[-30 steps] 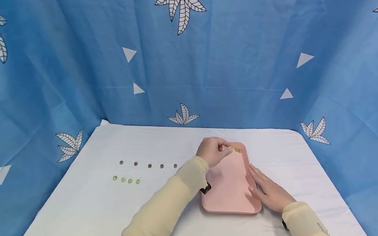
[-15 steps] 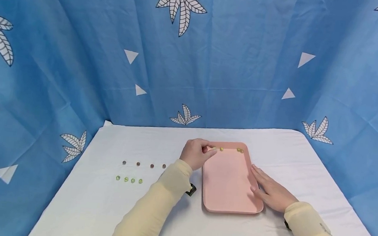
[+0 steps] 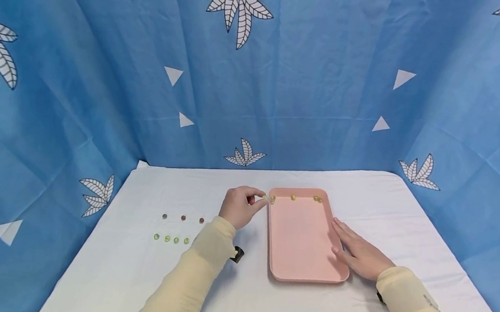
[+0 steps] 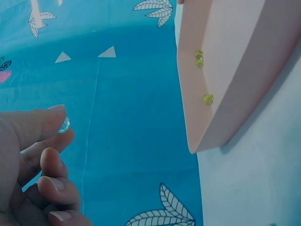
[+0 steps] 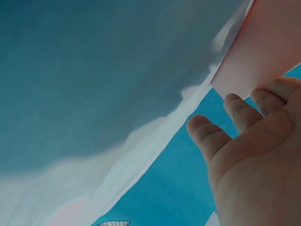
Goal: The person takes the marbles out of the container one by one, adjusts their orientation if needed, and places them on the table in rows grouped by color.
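Observation:
My left hand (image 3: 238, 207) is just outside the left rim of the pink tray (image 3: 305, 243), near its far corner. Its thumb and index finger pinch a small translucent bead (image 4: 65, 125), which glints pale blue-green in the left wrist view. Along the tray's far wall lie several yellow-green beads, one bead (image 3: 292, 197) near the middle and another bead (image 3: 272, 200) in the far left corner. My right hand (image 3: 363, 253) rests with extended fingers along the tray's right rim. In the right wrist view its fingertips (image 5: 231, 100) overlap the tray's side.
To the left on the white tablecloth (image 3: 108, 272) lies a row of small dark beads (image 3: 183, 218), partly hidden by the left forearm. Nearer me runs a row of light green beads (image 3: 176, 240). A blue patterned curtain (image 3: 326, 83) hangs behind and beside the table.
My left hand has moved left along the tray's far end and out past its left rim. Yellow-green beads now show in the far left corner. The right hand stays at the right rim.

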{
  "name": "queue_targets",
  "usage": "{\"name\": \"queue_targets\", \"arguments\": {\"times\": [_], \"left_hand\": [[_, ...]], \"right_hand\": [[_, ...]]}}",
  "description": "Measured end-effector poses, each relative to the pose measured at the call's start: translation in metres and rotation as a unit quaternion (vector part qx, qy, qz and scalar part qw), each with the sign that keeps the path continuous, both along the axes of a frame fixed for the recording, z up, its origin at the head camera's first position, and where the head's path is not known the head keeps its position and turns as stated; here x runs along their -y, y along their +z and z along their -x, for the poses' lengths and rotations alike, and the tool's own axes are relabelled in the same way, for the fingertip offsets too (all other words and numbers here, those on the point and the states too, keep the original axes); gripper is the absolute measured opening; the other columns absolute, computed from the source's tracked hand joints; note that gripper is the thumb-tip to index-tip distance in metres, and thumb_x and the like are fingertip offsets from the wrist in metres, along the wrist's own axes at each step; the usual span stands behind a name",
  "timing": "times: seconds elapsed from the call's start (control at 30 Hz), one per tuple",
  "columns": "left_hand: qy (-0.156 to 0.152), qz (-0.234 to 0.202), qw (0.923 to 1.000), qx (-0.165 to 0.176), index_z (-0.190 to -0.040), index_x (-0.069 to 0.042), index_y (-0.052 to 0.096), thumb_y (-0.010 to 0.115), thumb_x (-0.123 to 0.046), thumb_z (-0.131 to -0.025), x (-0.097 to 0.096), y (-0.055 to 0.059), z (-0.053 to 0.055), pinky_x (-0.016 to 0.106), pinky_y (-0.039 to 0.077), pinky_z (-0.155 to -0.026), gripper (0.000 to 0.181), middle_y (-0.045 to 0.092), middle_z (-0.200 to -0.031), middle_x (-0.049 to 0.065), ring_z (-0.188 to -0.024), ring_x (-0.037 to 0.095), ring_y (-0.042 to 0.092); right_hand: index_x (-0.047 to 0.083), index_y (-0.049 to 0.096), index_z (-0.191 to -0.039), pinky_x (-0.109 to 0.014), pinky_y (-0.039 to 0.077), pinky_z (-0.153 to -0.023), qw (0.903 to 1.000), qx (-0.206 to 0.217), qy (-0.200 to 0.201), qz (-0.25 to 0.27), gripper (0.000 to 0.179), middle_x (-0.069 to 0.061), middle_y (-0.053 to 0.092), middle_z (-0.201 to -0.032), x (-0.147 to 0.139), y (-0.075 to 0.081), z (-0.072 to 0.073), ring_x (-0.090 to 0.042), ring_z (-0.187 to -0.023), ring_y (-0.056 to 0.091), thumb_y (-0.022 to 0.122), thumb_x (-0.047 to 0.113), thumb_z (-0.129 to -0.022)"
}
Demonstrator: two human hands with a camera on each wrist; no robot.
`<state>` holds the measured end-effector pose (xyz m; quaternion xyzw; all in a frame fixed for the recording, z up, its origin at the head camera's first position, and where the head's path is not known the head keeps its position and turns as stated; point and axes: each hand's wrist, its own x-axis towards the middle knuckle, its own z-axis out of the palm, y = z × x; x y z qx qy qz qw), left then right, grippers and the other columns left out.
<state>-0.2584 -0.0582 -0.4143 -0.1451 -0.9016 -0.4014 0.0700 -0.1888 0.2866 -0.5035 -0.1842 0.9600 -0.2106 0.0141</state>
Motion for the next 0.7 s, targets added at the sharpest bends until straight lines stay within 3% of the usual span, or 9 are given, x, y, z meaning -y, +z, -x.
{"name": "queue_targets", "arguments": {"times": [0.7], "left_hand": [[0.024, 0.058, 0.9976, -0.027, -0.100, -0.019, 0.076, 0.074, -0.026, -0.086, 0.050, 0.006, -0.014, 0.029, 0.040, -0.055, 0.016, 0.052, -0.067, -0.004, -0.060, 0.015, 0.046]], "right_hand": [[0.011, 0.023, -0.153, -0.054, 0.028, -0.109, 1.0000, 0.004, 0.007, 0.004, 0.069, -0.006, 0.020, -0.159, -0.002, 0.001, 0.000, -0.035, -0.141, 0.025, 0.048, 0.045, -0.099]]}}
